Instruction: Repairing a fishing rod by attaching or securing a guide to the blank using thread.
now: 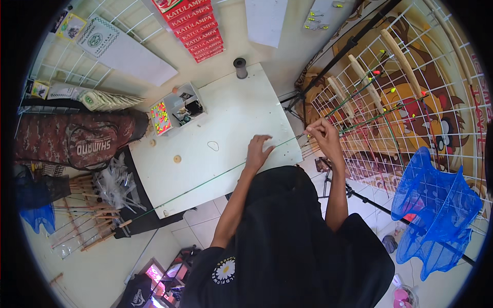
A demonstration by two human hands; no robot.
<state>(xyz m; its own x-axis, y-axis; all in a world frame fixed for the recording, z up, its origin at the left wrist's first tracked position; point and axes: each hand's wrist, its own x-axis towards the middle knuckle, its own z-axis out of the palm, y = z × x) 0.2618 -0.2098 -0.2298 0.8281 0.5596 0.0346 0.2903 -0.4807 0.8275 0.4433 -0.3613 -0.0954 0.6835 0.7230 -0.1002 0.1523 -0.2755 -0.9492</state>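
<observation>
A thin green fishing rod [205, 175] lies slantwise along the near side of the white table [241, 108], its short wooden handle [125, 224] past the left edge. My right hand [326, 138] is raised by the table's right edge, thumb and fingers pinched together at the rod's thin end. Whatever sits in that pinch is too small to make out. Close to the rod, my left hand [258, 153] hovers with thumb and fingers apart, holding nothing visible. A small loop of thin line [213, 146] rests on the tabletop.
At the back left stands a divided box [181, 122] holding bright small pieces and dark items. A dark spool [240, 72] and a round tan piece [177, 159] are on the table. Rods hang on a white wire grid [380, 113] at right, near blue netting [431, 215].
</observation>
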